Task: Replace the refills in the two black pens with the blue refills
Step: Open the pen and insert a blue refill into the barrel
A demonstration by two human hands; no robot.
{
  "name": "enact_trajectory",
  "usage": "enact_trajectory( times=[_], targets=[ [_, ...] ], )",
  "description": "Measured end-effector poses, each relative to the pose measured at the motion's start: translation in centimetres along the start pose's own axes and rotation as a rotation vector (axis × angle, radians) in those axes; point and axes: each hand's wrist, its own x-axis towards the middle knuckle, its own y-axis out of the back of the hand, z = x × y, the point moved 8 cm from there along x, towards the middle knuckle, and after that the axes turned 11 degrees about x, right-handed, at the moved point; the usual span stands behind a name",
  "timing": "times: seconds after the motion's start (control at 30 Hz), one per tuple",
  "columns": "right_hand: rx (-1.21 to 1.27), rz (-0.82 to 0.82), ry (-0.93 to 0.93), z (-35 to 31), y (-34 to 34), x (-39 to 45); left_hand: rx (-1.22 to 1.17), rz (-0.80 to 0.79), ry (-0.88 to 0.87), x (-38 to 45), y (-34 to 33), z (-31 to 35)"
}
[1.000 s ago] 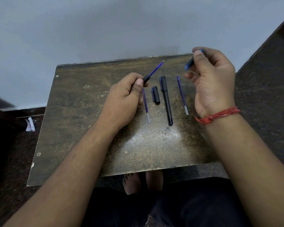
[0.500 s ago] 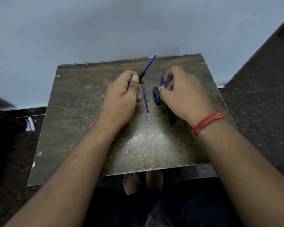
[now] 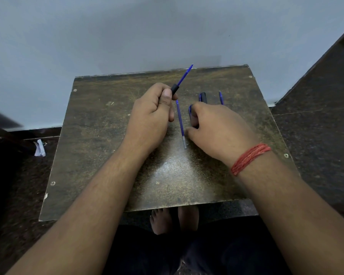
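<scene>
My left hand (image 3: 153, 114) grips a black pen barrel (image 3: 174, 89) with a blue refill (image 3: 184, 76) sticking out of it, pointing up and away. A loose blue refill (image 3: 180, 124) lies on the table between my hands. My right hand (image 3: 216, 130) rests palm down on the table, fingers curled over a black pen cap (image 3: 191, 113), thumb close to the loose refill. What the fingers hold is hidden. Past its knuckles show the top of the second black pen (image 3: 203, 97) and the tip of another blue refill (image 3: 221, 98).
The worn brown table (image 3: 107, 155) stands against a pale wall (image 3: 127, 36). Dark stone floor (image 3: 316, 135) lies to the right and left. A white paper scrap (image 3: 39, 148) lies on the floor at left. Bare feet (image 3: 173, 221) show under the near edge.
My right hand came down from the upper right, where it held a small dark piece, and now rests over the cap and second pen. My left hand tilted the barrel and refill more upright.
</scene>
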Motion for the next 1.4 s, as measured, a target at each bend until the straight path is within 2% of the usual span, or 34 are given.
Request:
enact_trajectory(
  times=[0.1, 0.17, 0.23, 0.3, 0.43, 0.63, 1.0, 1.1, 1.2, 1.3, 1.4],
  targets=[
    [0.202, 0.163, 0.004, 0.5, 2.4, 0.1, 0.003, 0.004, -0.006, 0.0, 0.1, 0.0],
    [0.429, 0.313, -0.007, 1.3, 3.8, 0.1, 0.006, 0.001, -0.011, 0.0, 0.1, 0.1],
    [0.662, 0.395, -0.028, 2.2, 4.0, 0.2, 0.018, -0.010, -0.022, -0.1, 0.0, 0.4],
    [0.862, 0.390, -0.063, 2.9, 3.2, 0.5, 0.033, -0.035, -0.037, -0.2, -0.3, 0.7],
    [1.205, 0.248, -0.095, 2.8, 1.5, 0.8, 0.069, -0.088, -0.087, -0.3, -0.9, 1.1],
    [1.343, 0.180, -0.114, 2.5, 0.6, 1.0, 0.124, -0.137, -0.146, -0.4, -1.5, 1.3],
    [1.745, 0.349, -0.244, 6.2, 1.2, 1.6, 0.230, -0.156, -0.122, -0.4, -1.4, 1.0],
    [1.762, 0.454, -0.210, 7.2, 2.3, 1.6, 0.230, -0.155, -0.111, -0.3, -1.2, 0.9],
    [1.623, 0.591, -0.174, 8.7, 3.8, 1.3, 0.212, -0.135, -0.094, -0.3, -0.9, 0.8],
    [1.154, 0.632, -0.114, 9.0, 5.6, 1.1, 0.204, -0.112, -0.080, -0.2, -0.7, 0.6],
    [0.643, 0.460, -0.089, 7.0, 5.4, 1.3, 0.200, -0.100, -0.071, -0.2, -0.6, 0.6]
  ],
)
